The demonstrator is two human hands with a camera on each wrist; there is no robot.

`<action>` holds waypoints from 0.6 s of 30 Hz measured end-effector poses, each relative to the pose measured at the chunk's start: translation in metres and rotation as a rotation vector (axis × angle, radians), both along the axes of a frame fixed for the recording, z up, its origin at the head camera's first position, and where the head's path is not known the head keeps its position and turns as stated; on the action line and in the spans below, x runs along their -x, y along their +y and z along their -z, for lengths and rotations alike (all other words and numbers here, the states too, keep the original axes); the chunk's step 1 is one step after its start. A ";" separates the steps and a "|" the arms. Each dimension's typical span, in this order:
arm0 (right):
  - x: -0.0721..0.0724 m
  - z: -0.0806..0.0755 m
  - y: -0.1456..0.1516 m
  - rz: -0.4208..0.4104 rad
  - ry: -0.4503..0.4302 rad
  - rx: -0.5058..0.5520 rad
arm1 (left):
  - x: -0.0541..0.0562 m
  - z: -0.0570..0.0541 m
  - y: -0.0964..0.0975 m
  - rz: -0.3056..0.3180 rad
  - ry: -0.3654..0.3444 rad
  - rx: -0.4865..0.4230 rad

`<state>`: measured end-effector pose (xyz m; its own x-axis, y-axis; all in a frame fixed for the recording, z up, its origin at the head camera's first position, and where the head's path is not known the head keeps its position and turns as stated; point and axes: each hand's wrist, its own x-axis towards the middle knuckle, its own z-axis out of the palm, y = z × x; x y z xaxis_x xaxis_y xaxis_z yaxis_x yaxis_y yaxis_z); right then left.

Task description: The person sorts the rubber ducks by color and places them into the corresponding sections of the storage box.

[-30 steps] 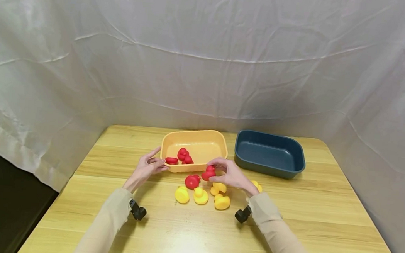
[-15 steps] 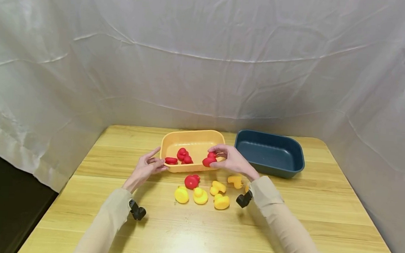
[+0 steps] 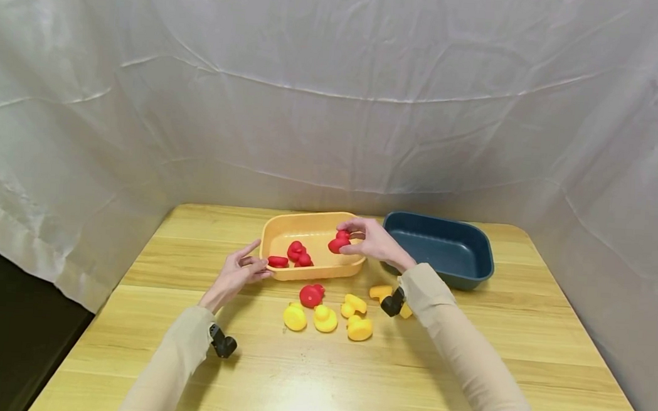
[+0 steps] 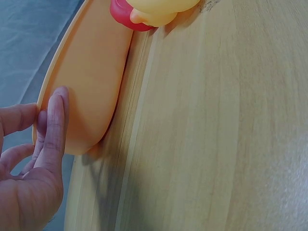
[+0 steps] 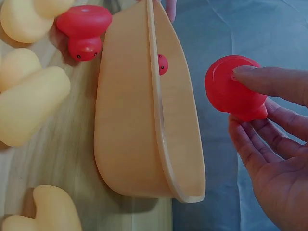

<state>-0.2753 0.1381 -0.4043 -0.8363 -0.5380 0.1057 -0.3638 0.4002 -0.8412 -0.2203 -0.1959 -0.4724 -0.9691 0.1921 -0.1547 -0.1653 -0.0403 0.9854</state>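
Note:
My right hand (image 3: 378, 241) pinches a red rubber duck (image 3: 338, 244) between thumb and fingers, above the right end of the orange-yellow basin (image 3: 325, 272). From the right wrist, the held duck (image 5: 231, 86) shows its flat round base, with the thumb on it. At the basin's left near corner, my left hand (image 3: 237, 275) grips the wall, its fingers (image 4: 54, 130) lying along the outside and at the rim. Several red ducks (image 3: 296, 251) lie inside the basin's left part. One more red duck (image 3: 311, 295) is on the wooden table just in front.
Several yellow rubber ducks (image 3: 325, 319) lie on the table in front of the basin, some partly under my right wrist. A dark blue basin (image 3: 438, 275) stands at the back right. Grey cloth (image 3: 333, 136) hangs behind the table.
My right hand has carried the red duck up and away from me, from the basin's front wall to above its inside. The left hand has stayed at the corner.

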 end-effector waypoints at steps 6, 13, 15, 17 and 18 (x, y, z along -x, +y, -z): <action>0.013 0.000 -0.005 0.034 -0.019 -0.040 | 0.000 0.000 0.000 -0.003 -0.011 -0.003; 0.028 0.006 -0.009 0.095 -0.042 -0.103 | 0.000 0.000 0.000 -0.002 -0.005 -0.005; 0.031 0.008 -0.010 0.102 -0.051 -0.110 | 0.000 0.000 0.000 -0.001 -0.005 -0.007; 0.034 0.010 -0.012 0.109 -0.058 -0.118 | 0.000 0.000 0.000 -0.002 -0.004 -0.007; 0.036 0.011 -0.012 0.114 -0.061 -0.123 | 0.000 0.000 0.000 -0.002 -0.004 -0.010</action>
